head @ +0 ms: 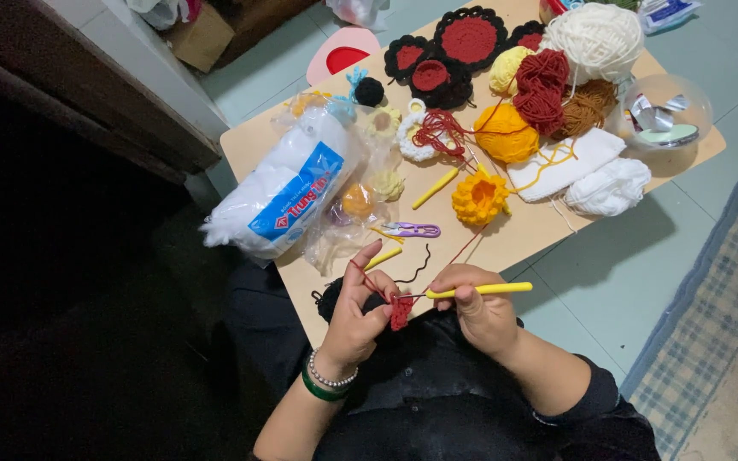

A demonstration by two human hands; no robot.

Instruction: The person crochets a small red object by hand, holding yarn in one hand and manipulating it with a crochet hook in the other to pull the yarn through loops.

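Note:
My left hand [359,309] pinches a small red crochet piece [400,312] between thumb and fingers, with red yarn [463,249] looped over the raised index finger and running up the table toward the red yarn balls [543,87]. My right hand [477,309] grips a yellow-handled crochet hook [490,289], its tip at the red piece. Both hands hover over the near edge of the low wooden table [514,235].
On the table lie a white stuffing bag [288,189], purple snips [412,230], a yellow crochet flower [479,198], a spare yellow hook [434,189], yellow, brown and white yarn balls, red-and-black crochet rounds [469,38], and a clear bowl [664,113]. A checked rug [719,282] lies at the right.

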